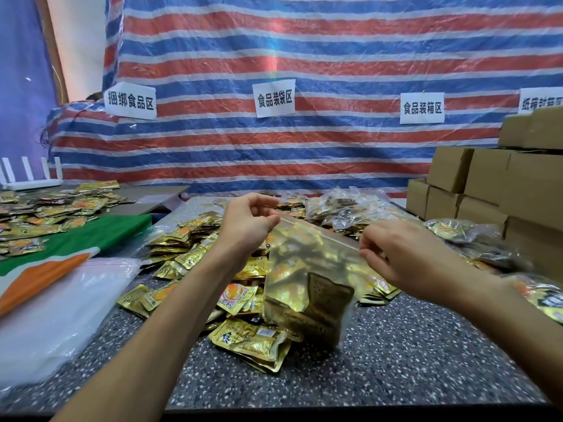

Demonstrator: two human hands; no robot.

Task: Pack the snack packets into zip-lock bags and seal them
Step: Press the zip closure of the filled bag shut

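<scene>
The zip-lock bag (304, 263) hangs between two pinching grips. The left hand (246, 223) holds the higher end of its seal, the right hand (405, 254) the lower end. Gold packets (329, 300) sag inside, just above the worktop (396, 367).

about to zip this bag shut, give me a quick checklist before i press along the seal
1. Left hand pinches one end of the zip strip: ok.
2. Right hand pinches the other end: ok.
3. Strip pulled straight between the hands: ok.
4. Snack packets sit low in the zip-lock bag, clear of the strip: ok.
5. Strip already closed anywhere: cannot tell.
</scene>
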